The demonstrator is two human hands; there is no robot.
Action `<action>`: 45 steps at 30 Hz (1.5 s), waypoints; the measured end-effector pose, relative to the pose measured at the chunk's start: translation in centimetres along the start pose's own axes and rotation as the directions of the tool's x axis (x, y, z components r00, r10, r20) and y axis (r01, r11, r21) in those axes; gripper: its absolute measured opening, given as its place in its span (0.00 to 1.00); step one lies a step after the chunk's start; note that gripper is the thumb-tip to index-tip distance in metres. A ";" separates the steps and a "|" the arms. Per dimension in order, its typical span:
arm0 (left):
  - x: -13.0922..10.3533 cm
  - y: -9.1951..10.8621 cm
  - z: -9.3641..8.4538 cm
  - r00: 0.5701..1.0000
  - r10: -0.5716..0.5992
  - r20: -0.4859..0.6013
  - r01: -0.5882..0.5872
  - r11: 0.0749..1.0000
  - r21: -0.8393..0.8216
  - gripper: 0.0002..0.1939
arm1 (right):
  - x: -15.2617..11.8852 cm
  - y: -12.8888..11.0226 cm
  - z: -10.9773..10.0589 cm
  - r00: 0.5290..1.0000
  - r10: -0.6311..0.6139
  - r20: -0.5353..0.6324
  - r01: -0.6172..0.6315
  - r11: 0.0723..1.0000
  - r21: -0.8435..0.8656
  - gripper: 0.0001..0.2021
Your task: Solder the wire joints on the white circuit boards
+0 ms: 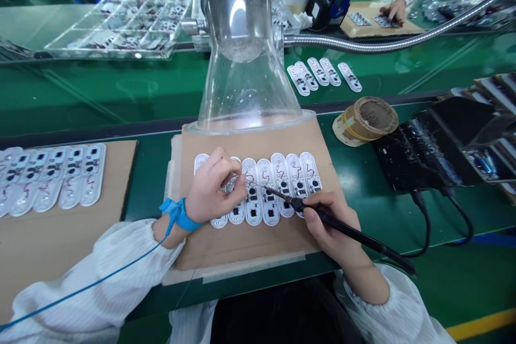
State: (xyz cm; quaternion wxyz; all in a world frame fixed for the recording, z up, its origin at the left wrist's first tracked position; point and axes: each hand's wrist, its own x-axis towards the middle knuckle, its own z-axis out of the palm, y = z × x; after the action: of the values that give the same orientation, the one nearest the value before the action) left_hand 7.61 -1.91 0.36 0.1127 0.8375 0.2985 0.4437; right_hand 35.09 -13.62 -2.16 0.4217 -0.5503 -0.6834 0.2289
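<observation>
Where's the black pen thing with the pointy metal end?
In the head view, the black pen-shaped tool is right of centre, held in the person's right hand, with its tip over the row of white boards.

My one camera sits on my head, facing forward and down; it views my left hand [216, 185] and right hand [334, 221] from close above, with the green surface [152, 174] around them.

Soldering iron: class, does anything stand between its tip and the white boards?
Nothing visible blocks the soldering iron in the right hand from the white boards. A thin wire from the left hand runs close to its tip; the clear hood is farther back.
</observation>
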 end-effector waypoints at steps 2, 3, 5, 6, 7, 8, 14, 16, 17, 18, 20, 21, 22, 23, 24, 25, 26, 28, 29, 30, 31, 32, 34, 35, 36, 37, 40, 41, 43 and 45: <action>0.2 0.2 0.0 1.000 0.014 0.004 -0.014 1.000 0.003 0.10 | -0.1 0.1 0.0 1.000 0.003 -0.008 -0.003 1.000 0.006 0.07; 0.3 0.3 -0.1 1.000 0.017 0.010 -0.017 1.000 0.005 0.09 | -0.1 0.2 0.1 1.000 0.009 -0.016 -0.009 1.000 0.019 0.07; 0.5 0.5 -0.5 0.999 0.013 0.030 -0.013 1.000 0.005 0.08 | -0.2 0.3 0.2 0.998 0.028 -0.057 -0.024 0.998 0.066 0.06; 0.6 0.6 -0.9 0.999 0.009 0.041 -0.009 1.000 0.007 0.08 | -0.2 0.4 0.3 0.996 0.039 -0.086 -0.030 0.995 0.098 0.05; 0.6 0.7 -1.3 0.999 0.007 0.050 -0.007 1.000 0.007 0.07 | -0.2 0.5 0.5 0.992 0.051 -0.117 -0.036 0.991 0.130 0.04; 0.5 0.8 -1.7 0.998 0.007 0.056 -0.007 1.000 0.008 0.07 | -0.3 0.6 0.6 0.988 0.062 -0.144 -0.039 0.987 0.158 0.04; -1.7 1.3 -4.9 0.996 -0.070 0.062 0.064 0.995 0.082 0.06 | -0.1 1.0 1.0 0.978 0.027 -0.207 0.006 0.988 0.157 0.04; -2.9 1.6 -6.0 0.988 -0.150 0.043 0.145 0.983 0.117 0.04 | 0.1 1.1 1.1 0.979 0.015 -0.205 0.008 0.993 0.114 0.06; -3.6 1.8 -6.4 0.978 -0.203 0.039 0.197 0.972 0.125 0.03 | 0.3 1.2 1.1 0.979 0.008 -0.203 0.012 0.995 0.094 0.07; -4.3 1.9 -6.9 0.965 -0.258 0.040 0.252 0.960 0.124 0.03 | 0.4 1.2 1.1 0.980 -0.004 -0.200 0.020 0.997 0.078 0.09; -5.7 2.1 -7.6 0.931 -0.361 0.050 0.354 0.929 0.102 0.06 | 0.7 1.1 1.1 0.979 -0.041 -0.201 0.053 0.997 0.053 0.11; -6.3 2.0 -7.8 0.913 -0.403 0.055 0.398 0.913 0.087 0.08 | 0.9 1.0 1.1 0.977 -0.062 -0.204 0.073 0.996 0.043 0.11; -6.9 1.8 -8.0 0.899 -0.435 0.058 0.431 0.900 0.071 0.09 | 1.0 0.9 1.0 0.975 -0.082 -0.206 0.092 0.995 0.037 0.12; -7.4 1.5 -8.2 0.888 -0.456 0.060 0.452 0.890 0.060 0.10 | 1.1 0.8 1.0 0.974 -0.097 -0.206 0.106 0.994 0.036 0.12; -7.8 1.1 -8.2 0.883 -0.467 0.057 0.464 0.884 0.055 0.11 | 1.1 0.7 1.0 0.974 -0.105 -0.201 0.115 0.993 0.038 0.13; -7.9 0.6 -8.3 0.882 -0.468 0.052 0.465 0.883 0.056 0.11 | 1.2 0.6 1.0 0.975 -0.109 -0.196 0.119 0.992 0.043 0.13; -7.9 0.0 -8.2 0.886 -0.462 0.044 0.459 0.887 0.058 0.10 | 1.2 0.6 1.0 0.976 -0.106 -0.192 0.118 0.992 0.050 0.14; -7.5 -1.1 -8.0 0.900 -0.434 0.032 0.431 0.900 0.062 0.09 | 1.2 0.7 1.0 0.979 -0.092 -0.183 0.104 0.993 0.060 0.14; -7.1 -1.7 -7.8 0.909 -0.414 0.040 0.412 0.909 0.060 0.08 | 1.1 0.8 1.0 0.982 -0.083 -0.172 0.094 0.994 0.059 0.14; -6.6 -2.2 -7.6 0.919 -0.389 0.058 0.386 0.921 0.056 0.07 | 1.1 0.9 0.9 0.985 -0.074 -0.159 0.083 0.995 0.054 0.13; -6.1 -2.6 -7.4 0.930 -0.359 0.083 0.355 0.933 0.051 0.06 | 1.0 0.9 0.9 0.987 -0.067 -0.145 0.074 0.996 0.047 0.12; -5.6 -2.9 -7.1 0.941 -0.322 0.105 0.319 0.947 0.047 0.04 | 0.9 0.9 0.8 0.990 -0.063 -0.130 0.068 0.997 0.035 0.12; -4.5 -3.3 -6.6 0.963 -0.231 0.137 0.229 0.973 0.032 0.02 | 0.5 0.7 0.7 0.991 -0.064 -0.114 0.065 0.998 0.010 0.11; -4.1 -3.4 -6.4 0.972 -0.183 0.147 0.183 0.983 0.018 0.02 | 0.4 0.5 0.6 0.992 -0.060 -0.111 0.059 0.998 -0.009 0.11; -3.7 -3.4 -6.2 0.978 -0.136 0.156 0.138 0.990 0.000 0.03 | 0.2 0.3 0.5 0.992 -0.053 -0.113 0.050 0.998 -0.029 0.11; -3.4 -3.5 -6.0 0.982 -0.091 0.167 0.096 0.995 -0.020 0.05 | 0.1 0.1 0.5 0.992 -0.042 -0.115 0.038 0.998 -0.040 0.11; -3.0 -3.7 -5.5 0.986 -0.009 0.167 0.020 0.998 -0.064 0.07 | 0.0 -0.5 0.8 0.990 0.008 -0.141 -0.005 1.000 0.022 0.09; -3.1 -3.8 -5.4 0.988 -0.006 0.155 0.017 0.997 -0.073 0.07 | 0.1 -0.6 1.0 0.988 0.011 -0.154 0.000 0.998 0.066 0.08; -3.3 -4.0 -5.1 0.991 -0.017 0.130 0.029 0.995 -0.097 0.06 | 0.3 -0.8 1.6 0.985 0.000 -0.174 0.025 0.990 0.141 0.06; -3.5 -4.2 -4.9 0.990 -0.031 0.136 0.047 0.992 -0.113 0.05 | 0.7 -0.9 2.0 0.985 -0.032 -0.168 0.059 0.985 0.160 0.04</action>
State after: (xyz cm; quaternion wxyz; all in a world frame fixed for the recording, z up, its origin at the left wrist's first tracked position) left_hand 0.48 -1.06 -1.09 0.1898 0.8514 0.2803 0.4007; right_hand 32.87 -12.90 -2.31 0.5257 -0.5148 -0.6376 0.2284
